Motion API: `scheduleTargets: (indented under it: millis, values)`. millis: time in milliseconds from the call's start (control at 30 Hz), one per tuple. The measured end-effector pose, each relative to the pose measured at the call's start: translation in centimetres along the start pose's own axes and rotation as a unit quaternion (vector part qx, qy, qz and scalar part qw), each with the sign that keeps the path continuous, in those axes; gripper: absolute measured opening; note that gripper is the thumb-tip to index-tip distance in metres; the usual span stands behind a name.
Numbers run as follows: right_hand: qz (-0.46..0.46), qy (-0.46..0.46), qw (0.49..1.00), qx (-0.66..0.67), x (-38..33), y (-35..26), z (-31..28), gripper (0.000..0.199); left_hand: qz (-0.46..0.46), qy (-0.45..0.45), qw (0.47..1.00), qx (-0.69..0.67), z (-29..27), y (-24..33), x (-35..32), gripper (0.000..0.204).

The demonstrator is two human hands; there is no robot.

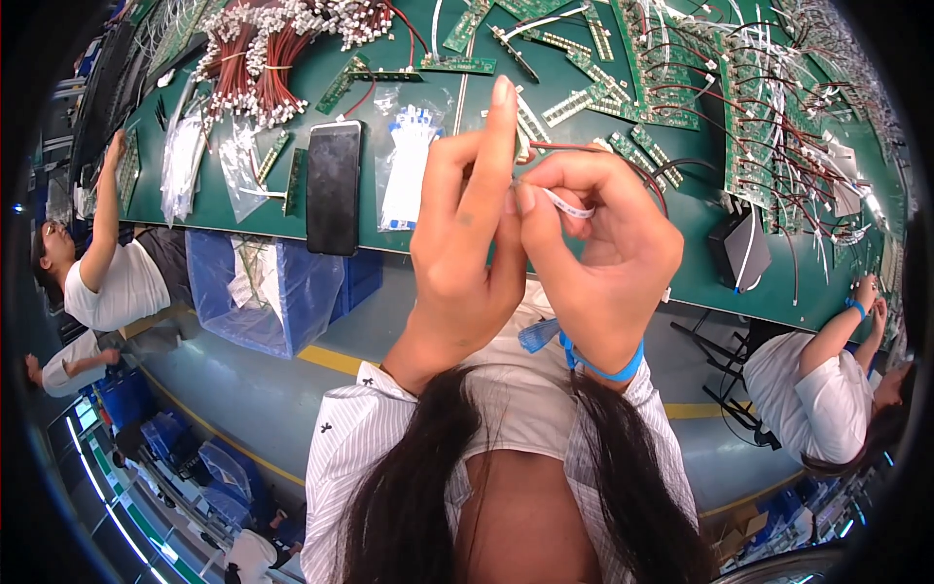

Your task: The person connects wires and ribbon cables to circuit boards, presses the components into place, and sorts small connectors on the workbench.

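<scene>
Pinching a narrow white flat cable [574,207], the right hand [608,243] meets the left hand [462,238] at the fingertips; the left's grip is hidden, index finger [499,131] pointing away. Left of them, white blue-ended strips [402,180] lie in or on a clear plastic bag [387,103]; farther left, a film-lined blue plastic crate [316,282] holds white scraps [251,282].
</scene>
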State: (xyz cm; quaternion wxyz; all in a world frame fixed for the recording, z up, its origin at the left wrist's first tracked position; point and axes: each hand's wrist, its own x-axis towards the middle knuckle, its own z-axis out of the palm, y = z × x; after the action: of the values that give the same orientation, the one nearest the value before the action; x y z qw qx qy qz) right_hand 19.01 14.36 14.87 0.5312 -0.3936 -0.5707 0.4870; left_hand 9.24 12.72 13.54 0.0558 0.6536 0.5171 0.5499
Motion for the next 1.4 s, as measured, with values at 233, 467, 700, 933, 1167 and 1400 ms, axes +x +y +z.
scheduleTargets:
  millis: [233,467,700,933,1167,1400]
  values:
    - [0.009,0.009,1.0,0.008,0.9,0.6,-0.4,0.011,-0.011,-0.012,1.0,0.001,0.8,-0.3,0.5,0.045]
    - [0.046,-0.026,0.999,-0.004,0.8,-0.7,0.7,0.013,0.026,-0.005,0.999,0.044,-0.8,-1.0,0.2,0.052]
    - [0.081,0.051,0.995,-0.001,-0.2,0.2,-0.6,0.009,0.003,-0.011,1.0,0.017,1.1,0.5,-0.1,0.062]
    - [0.058,0.0,0.998,-0.02,0.5,-0.1,0.1,0.007,-0.018,0.035,0.999,0.011,0.8,0.5,-0.1,0.06]
    - [0.03,-0.003,0.999,-0.04,1.0,-0.1,0.4,0.005,-0.026,0.04,0.999,0.002,0.4,0.1,0.4,0.055]
    - [0.034,-0.003,0.999,-0.034,1.0,0.2,0.6,0.004,-0.012,0.042,0.999,0.012,0.3,0.0,0.4,0.055]
